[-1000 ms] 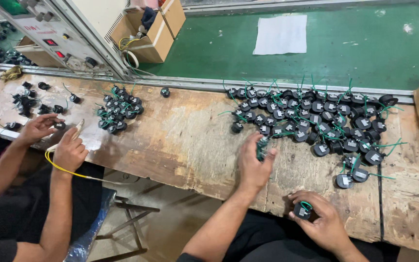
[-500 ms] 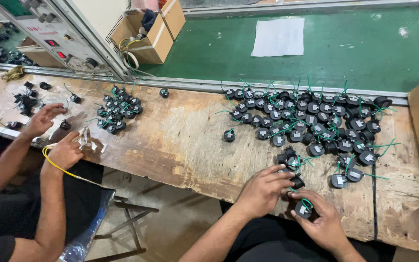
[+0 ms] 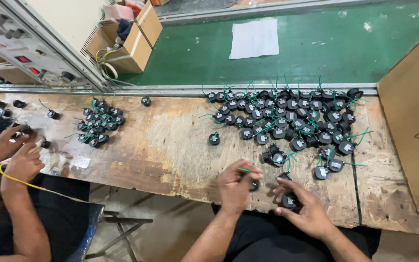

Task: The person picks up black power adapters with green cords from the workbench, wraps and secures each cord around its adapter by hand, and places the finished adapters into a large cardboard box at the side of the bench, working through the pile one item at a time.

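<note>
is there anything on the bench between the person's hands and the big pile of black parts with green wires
Almost nothing. The left hand and right hand each hold a small black part at the bench edge. Between them and the big pile lie only a few loose parts on bare bench. A co-worker's hands are off to the side.

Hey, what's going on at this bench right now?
A person seated at a worn wooden workbench holds one small round black part with green wire in the left hand and another in the right hand, both at the near edge. A big pile of the same black parts lies just beyond, and a smaller pile sits further left. At far left, a co-worker's hands handle similar parts, with a yellow cable at the wrist.
</note>
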